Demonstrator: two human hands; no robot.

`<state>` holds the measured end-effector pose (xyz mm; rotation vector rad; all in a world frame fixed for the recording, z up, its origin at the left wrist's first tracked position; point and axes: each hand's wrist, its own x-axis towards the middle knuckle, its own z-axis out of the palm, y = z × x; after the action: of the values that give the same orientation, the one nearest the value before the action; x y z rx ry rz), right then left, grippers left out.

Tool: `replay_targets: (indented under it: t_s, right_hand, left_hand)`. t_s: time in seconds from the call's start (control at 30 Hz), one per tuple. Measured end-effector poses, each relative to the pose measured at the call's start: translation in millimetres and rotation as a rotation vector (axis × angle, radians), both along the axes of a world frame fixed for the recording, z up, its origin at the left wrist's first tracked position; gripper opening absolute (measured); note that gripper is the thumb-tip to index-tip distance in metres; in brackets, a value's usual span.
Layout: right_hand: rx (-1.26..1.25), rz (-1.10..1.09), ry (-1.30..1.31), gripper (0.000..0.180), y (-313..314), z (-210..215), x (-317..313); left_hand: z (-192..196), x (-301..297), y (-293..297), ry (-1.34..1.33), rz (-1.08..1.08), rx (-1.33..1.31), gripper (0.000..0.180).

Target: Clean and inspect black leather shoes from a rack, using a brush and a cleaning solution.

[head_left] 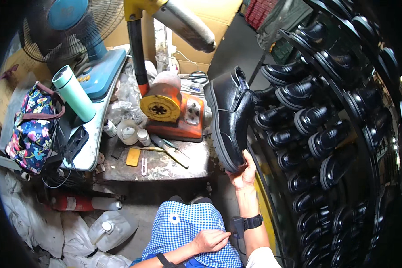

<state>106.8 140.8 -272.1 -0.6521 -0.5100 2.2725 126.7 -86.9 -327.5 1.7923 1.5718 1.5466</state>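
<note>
A glossy black leather shoe [232, 111] with a thick ridged sole stands nearly upright in the air, its toe down and its opening up. My right hand [244, 172] is closed round the toe end from below. Part of the sole and the far side are hidden. Lower down, my left hand [210, 241] rests over the blue checked apron [178, 223] on my lap, fingers curled and pressed together. Its fingertips are close to the black wrist device [240, 225] on my right forearm. Anything between those fingertips is too small to make out.
To the right, a rack [348, 100] carries rows of black shoes. The worn bench [178, 163] ahead holds an orange lamp-like machine [165, 105], scissors [196, 77], brushes [169, 149] and a yellow block [133, 157]. At left are a fan [67, 13], green flask [73, 94] and floral bag [33, 129].
</note>
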Motion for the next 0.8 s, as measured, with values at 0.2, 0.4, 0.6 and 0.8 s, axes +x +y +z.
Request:
replay_targets:
  t_s: [0.2, 0.4, 0.6, 0.8]
  right_hand:
    - [0.052, 0.005, -0.011, 0.035, 13, 20, -51]
    - [0.038, 0.079, 0.047, 0.033, 29, 22, -84]
    - [0.053, 0.088, -0.011, 0.039, 39, 22, -100]
    - [0.032, 0.102, 0.032, 0.040, 42, 27, -104]
  left_hand:
    - [-2, -5, -5, -0.028, -0.002, 0.009, 0.015]
    - [-6, -7, -9, -0.046, -0.007, -0.021, 0.015]
    - [-8, -9, -10, -0.055, 0.017, 0.024, 0.015]
    - [3, -10, -13, 0.024, 0.025, 0.033, 0.024]
